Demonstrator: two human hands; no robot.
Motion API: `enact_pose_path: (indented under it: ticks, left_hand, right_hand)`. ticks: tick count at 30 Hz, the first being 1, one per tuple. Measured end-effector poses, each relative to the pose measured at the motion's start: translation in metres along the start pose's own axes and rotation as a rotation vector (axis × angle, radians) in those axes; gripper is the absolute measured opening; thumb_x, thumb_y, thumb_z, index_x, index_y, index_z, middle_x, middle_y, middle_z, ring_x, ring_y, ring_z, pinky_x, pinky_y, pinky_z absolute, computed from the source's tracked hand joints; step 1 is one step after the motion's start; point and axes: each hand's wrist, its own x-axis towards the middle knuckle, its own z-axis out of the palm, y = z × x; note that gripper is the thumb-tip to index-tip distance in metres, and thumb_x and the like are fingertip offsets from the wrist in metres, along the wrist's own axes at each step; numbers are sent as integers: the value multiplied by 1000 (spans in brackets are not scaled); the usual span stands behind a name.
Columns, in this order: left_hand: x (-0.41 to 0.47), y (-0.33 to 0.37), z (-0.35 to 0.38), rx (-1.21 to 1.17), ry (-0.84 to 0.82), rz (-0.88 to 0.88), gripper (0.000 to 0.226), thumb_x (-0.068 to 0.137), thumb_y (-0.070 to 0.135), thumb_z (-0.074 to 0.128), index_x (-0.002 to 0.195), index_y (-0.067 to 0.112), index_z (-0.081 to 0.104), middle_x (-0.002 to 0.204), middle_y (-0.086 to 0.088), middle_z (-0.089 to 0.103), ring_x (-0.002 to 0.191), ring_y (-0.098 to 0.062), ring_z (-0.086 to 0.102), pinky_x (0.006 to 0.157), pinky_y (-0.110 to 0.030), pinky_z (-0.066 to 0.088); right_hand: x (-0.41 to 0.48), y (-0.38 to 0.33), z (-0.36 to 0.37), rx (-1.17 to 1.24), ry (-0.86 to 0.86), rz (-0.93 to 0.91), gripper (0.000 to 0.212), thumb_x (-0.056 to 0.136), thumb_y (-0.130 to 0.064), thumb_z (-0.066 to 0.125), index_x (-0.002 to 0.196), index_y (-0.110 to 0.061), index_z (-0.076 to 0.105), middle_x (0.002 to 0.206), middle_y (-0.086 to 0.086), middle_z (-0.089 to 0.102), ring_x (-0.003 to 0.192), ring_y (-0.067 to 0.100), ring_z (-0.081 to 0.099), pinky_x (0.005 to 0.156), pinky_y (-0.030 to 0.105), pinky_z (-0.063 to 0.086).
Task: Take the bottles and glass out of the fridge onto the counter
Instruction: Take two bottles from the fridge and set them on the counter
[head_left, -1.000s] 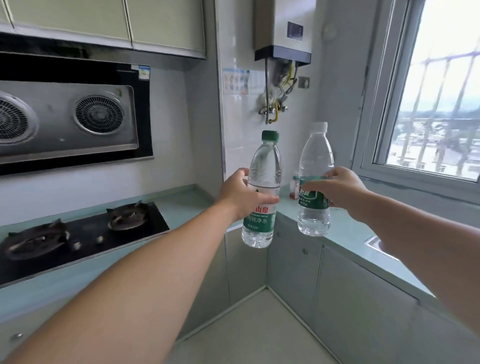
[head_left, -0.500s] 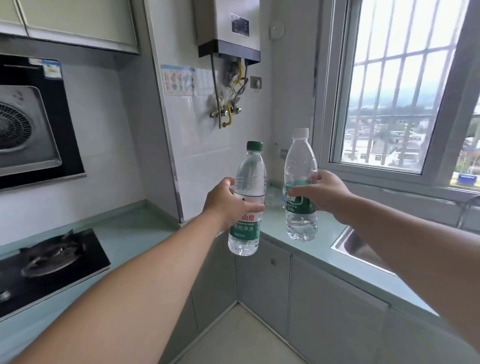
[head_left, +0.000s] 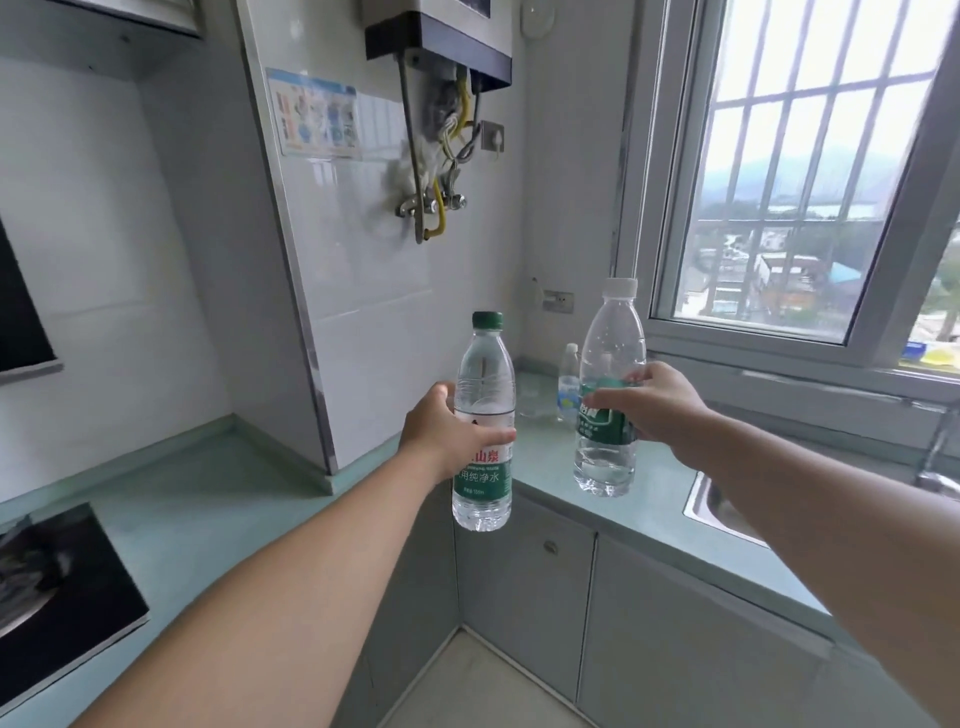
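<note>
My left hand grips a clear water bottle with a green cap around its middle, upright, in the air in front of the counter's corner. My right hand holds a second clear bottle with a white cap and green label, upright, over the pale green counter. A small bottle with a blue label and a clear glass stand on the counter in the far corner behind them. No fridge is in view.
A steel sink is sunk into the counter to the right, with a tap beyond it. A black gas hob lies at the left. A water heater with pipes hangs on the wall above. The window is at the right.
The view has swung right, away from the hob and toward the window corner. Both hands have carried their bottles closer to the counter; the small bottle and glass have come into sight.
</note>
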Motion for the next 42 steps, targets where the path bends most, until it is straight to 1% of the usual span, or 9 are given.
enact_pose_path:
  ticks: [7,10,17,22,25,27,30,37,42]
  left_hand:
    - [67,-15,1,-5,-32,10,68,63,33,87,117,24,47,104,6,60,93,-17,60,77,-29,46]
    - [95,-16,17,-10,-58,15,65,61,32,87,113,25,48,104,4,63,94,-18,62,80,-30,49]
    - [162,-14,80,-22,-139,32,72,64,19,86,125,20,48,106,5,61,90,-14,57,76,-25,43]
    - [215,-21,137,14,-149,-13,86,61,20,87,134,21,42,118,3,63,100,-16,59,83,-29,47]
    - [244,-30,170,24,-153,-35,76,61,21,88,121,26,43,113,6,62,100,-16,59,86,-31,48]
    - [261,-37,188,35,-170,-59,71,59,23,88,113,30,41,111,6,63,99,-16,60,86,-32,48]
    - [288,-46,214,51,-187,-72,72,57,23,89,115,27,46,109,6,64,97,-16,61,83,-31,48]
    - [364,-69,254,135,-276,-47,72,58,28,88,117,23,49,102,7,62,91,-14,59,75,-28,45]
    - [431,-94,268,159,-329,-37,71,55,30,88,115,26,49,105,7,65,92,-14,61,76,-29,49]
  right_hand:
    - [52,8,16,-33,47,53,58,63,-25,86,110,-10,56,101,9,65,90,22,64,67,32,53]
    - [77,17,13,-73,80,65,61,60,-29,87,109,-11,56,101,9,65,91,23,64,71,34,55]
    - [149,49,-5,-96,86,63,58,63,-27,86,109,-11,54,101,7,63,88,22,62,64,29,48]
    - [208,94,-10,-94,55,101,60,66,-22,83,115,-13,50,105,5,59,93,23,60,67,31,46]
    - [237,124,-6,-86,56,127,60,65,-19,82,115,-15,49,105,5,60,93,22,61,72,32,48]
    - [253,142,-1,-88,45,151,60,66,-18,82,116,-16,49,105,3,59,92,21,59,65,28,46]
    - [277,162,7,-91,29,164,60,66,-15,82,116,-15,49,106,2,58,91,19,59,57,20,42]
    - [341,197,47,-88,28,222,59,63,-18,84,110,-18,49,105,1,59,94,18,61,81,34,55]
    - [389,213,70,-113,56,302,58,63,-20,85,109,-18,50,108,2,60,96,18,61,84,35,54]
